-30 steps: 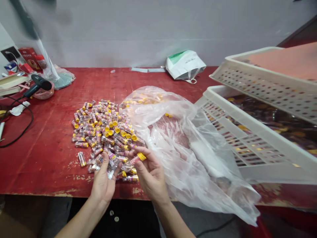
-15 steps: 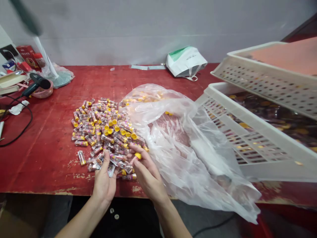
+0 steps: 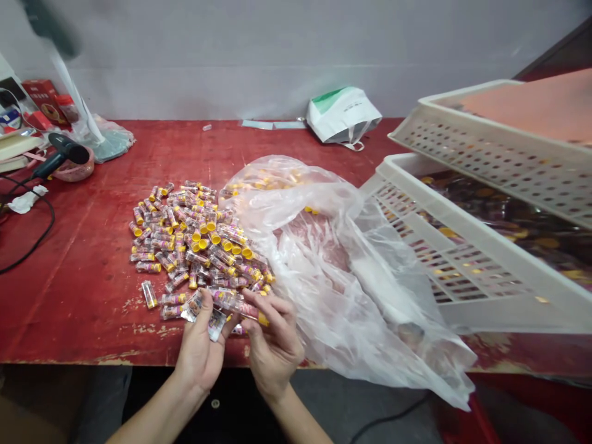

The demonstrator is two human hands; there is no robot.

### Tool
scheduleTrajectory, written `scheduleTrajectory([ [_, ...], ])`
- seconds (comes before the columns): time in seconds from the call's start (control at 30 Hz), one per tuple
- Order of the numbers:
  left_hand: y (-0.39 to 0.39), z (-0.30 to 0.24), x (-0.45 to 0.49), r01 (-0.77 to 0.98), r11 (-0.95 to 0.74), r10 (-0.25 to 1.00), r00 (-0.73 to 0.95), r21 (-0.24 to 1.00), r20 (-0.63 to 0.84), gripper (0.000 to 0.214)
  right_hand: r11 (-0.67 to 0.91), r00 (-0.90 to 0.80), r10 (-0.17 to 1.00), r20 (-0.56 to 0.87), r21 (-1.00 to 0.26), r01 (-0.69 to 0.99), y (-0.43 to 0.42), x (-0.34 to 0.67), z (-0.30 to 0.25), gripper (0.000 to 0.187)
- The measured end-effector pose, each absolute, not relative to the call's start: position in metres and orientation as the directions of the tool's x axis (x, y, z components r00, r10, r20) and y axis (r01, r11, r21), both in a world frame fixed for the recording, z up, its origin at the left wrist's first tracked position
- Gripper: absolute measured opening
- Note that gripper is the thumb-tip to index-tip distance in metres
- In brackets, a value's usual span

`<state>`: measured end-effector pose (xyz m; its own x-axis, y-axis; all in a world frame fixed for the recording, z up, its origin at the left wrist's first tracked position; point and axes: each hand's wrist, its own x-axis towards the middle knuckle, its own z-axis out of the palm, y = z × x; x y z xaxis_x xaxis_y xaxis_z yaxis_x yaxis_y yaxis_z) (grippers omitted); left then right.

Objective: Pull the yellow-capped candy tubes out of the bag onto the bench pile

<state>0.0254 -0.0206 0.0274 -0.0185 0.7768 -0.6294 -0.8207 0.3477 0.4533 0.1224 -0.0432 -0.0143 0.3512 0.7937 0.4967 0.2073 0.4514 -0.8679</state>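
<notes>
In the head view my left hand is closed on small printed packets, held between thumb and fingers. My right hand pinches a clear tube with pinkish contents and a yellow end, its far end pointing toward my left hand. Whether the left fingers also touch this tube is unclear. Just beyond both hands lies a heap of small clear tubes with yellow caps and purple printing. A translucent plastic bag slumps at the heap's right, with pinkish contents and yellow caps showing through.
Two white perforated crates are stacked at the right, holding similar yellow-capped items. A white and green bag lies at the back. At the left are a fan stand, a black handheld scanner and a cable. The table is red.
My right hand has turned and come closer to the left, so the pinched tube now lies level between the hands. My left hand still grips the packets. The view has shifted slightly.
</notes>
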Motion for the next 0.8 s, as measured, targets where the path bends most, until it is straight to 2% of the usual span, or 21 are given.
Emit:
scheduleTrajectory([
  [0.07, -0.02, 0.025, 0.024, -0.814, 0.313, 0.801, -0.05, 0.489, -0.597, 0.027, 0.48, 0.214, 0.821, 0.53, -0.842, 0.247, -0.049, 0.127, -0.017, 0.044],
  [0.17, -0.02, 0.022, 0.023, -0.789, 0.283, 0.83, -0.084, 0.546, -0.551, 0.036, 0.5, -0.009, 0.86, 0.511, -0.838, 0.22, -0.051, 0.136, -0.019, 0.053],
  [0.3, -0.022, 0.02, 0.023, -0.723, 0.27, 0.858, -0.118, 0.635, -0.499, 0.043, 0.433, -0.07, 0.901, 0.428, -0.883, 0.183, -0.044, 0.148, -0.016, 0.057],
  [0.43, -0.021, 0.02, 0.022, -0.674, 0.255, 0.88, -0.135, 0.693, -0.455, 0.039, 0.405, -0.164, 0.912, 0.376, -0.89, 0.211, -0.037, 0.155, -0.01, 0.049],
  [0.5, -0.021, 0.021, 0.023, -0.654, 0.251, 0.883, -0.148, 0.714, -0.446, 0.038, 0.431, -0.144, 0.901, 0.408, -0.879, 0.205, -0.037, 0.155, -0.009, 0.049],
  [0.6, -0.023, 0.022, 0.026, -0.629, 0.267, 0.883, -0.145, 0.73, -0.447, 0.04, 0.466, 0.014, 0.879, 0.476, -0.866, 0.18, -0.037, 0.149, -0.01, 0.046],
  [0.7, -0.024, 0.022, 0.029, -0.61, 0.294, 0.882, -0.124, 0.736, -0.455, 0.042, 0.457, 0.145, 0.865, 0.481, -0.873, 0.168, -0.037, 0.143, -0.012, 0.04],
  [0.8, -0.023, 0.02, 0.029, -0.602, 0.296, 0.881, -0.128, 0.742, -0.456, 0.043, 0.436, 0.195, 0.865, 0.462, -0.885, 0.163, -0.034, 0.139, -0.012, 0.036],
])
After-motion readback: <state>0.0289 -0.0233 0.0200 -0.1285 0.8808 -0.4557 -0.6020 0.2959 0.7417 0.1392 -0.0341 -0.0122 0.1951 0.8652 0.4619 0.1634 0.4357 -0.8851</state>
